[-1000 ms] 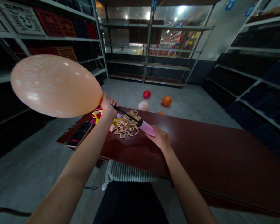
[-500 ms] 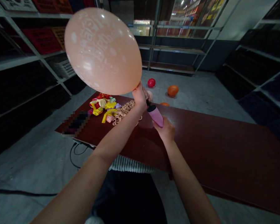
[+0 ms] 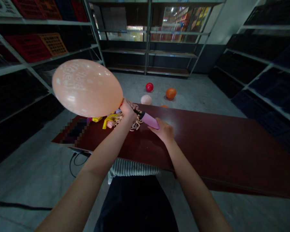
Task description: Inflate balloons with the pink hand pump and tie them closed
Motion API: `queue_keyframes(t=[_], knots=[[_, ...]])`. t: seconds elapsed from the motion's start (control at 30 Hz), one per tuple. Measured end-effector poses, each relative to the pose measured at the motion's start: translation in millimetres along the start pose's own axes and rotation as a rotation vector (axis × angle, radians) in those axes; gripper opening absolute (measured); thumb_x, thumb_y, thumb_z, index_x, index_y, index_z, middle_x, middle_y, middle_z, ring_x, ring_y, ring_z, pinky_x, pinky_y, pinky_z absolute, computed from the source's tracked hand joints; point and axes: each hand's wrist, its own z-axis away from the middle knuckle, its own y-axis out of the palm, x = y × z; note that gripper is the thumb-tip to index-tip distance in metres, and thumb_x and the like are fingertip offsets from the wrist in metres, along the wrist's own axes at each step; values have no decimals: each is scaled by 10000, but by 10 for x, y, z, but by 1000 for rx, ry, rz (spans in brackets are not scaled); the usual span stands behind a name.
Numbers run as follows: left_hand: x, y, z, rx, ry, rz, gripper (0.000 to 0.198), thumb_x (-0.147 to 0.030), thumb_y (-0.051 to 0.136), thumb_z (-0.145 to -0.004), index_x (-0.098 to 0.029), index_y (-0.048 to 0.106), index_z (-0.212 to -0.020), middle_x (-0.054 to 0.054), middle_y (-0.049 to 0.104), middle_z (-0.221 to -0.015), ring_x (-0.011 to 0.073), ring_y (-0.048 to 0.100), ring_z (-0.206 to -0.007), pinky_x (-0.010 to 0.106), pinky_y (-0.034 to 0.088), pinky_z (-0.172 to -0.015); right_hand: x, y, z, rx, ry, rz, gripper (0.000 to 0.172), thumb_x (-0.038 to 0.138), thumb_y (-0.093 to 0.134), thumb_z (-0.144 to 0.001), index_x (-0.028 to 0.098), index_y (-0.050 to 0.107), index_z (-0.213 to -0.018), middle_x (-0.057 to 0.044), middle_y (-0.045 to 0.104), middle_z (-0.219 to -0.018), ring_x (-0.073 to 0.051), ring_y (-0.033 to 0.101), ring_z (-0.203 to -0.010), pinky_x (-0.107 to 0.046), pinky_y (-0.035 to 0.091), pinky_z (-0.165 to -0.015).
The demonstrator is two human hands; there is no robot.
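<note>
A large peach balloon (image 3: 87,88) with pale printed lettering is inflated and leans out to the left above the table. My left hand (image 3: 127,109) is closed around its neck, where the neck meets the black nozzle of a pink balloon pump (image 3: 149,120). The fingertips there are partly hidden. My right hand (image 3: 164,130) grips the rear end of the pump. Beneath and behind my left hand lie tan ring-like pieces (image 3: 136,125) in a heap. Crumpled yellow wrappers (image 3: 108,120) and other coloured pieces sit beside them, partly covered by the balloon.
The dark red-brown table (image 3: 219,145) stretches to the right. Beyond it on the floor lie a red balloon (image 3: 149,87), an orange balloon (image 3: 171,93) and a pale pink balloon (image 3: 146,100). Shelves with crates (image 3: 53,44) stand left. A cable (image 3: 21,205) runs along the floor.
The balloon has swung down and left, from upright-leaning to nearly sideways. The pump has tilted flatter, with both hands still on their holds. The camera view has shifted slightly.
</note>
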Motion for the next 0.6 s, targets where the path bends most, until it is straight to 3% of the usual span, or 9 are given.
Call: queue_keyframes(t=[0.07, 0.37, 0.5, 0.6], knots=[[-116, -95, -21, -51, 77, 55, 478, -278, 494, -981, -207, 214, -600, -79, 219, -423, 63, 226, -322, 229, 219, -373, 7, -4, 11, 16, -31, 20, 532, 640, 625, -863, 219, 662, -1185, -70, 747, -934, -207, 679, -816, -273, 393, -656], [-863, -408, -234, -82, 117, 60, 418, -209, 449, -948, -201, 214, -602, -79, 209, -425, 66, 228, -322, 236, 227, -377, 16, -28, 33, -19, -168, 11, 515, 580, 667, -861, 187, 662, -1194, -98, 758, -1000, -216, 701, -842, -287, 460, -705], [-1084, -394, -273, -83, 109, 39, 428, -270, 460, -969, -206, 229, -614, -83, 228, -429, 70, 240, -314, 242, 243, -377, 20, -26, 31, -40, -195, -6, 495, 563, 677, -862, 184, 668, -1181, -96, 763, -979, -220, 714, -827, -294, 485, -712], [-1091, -252, -251, -46, 118, 24, 455, -319, 455, -997, -207, 244, -610, -79, 236, -428, 73, 250, -310, 241, 250, -369, 18, -29, 28, -74, -201, -42, 489, 536, 679, -870, 170, 658, -1194, -96, 765, -974, -220, 722, -816, -294, 497, -701]])
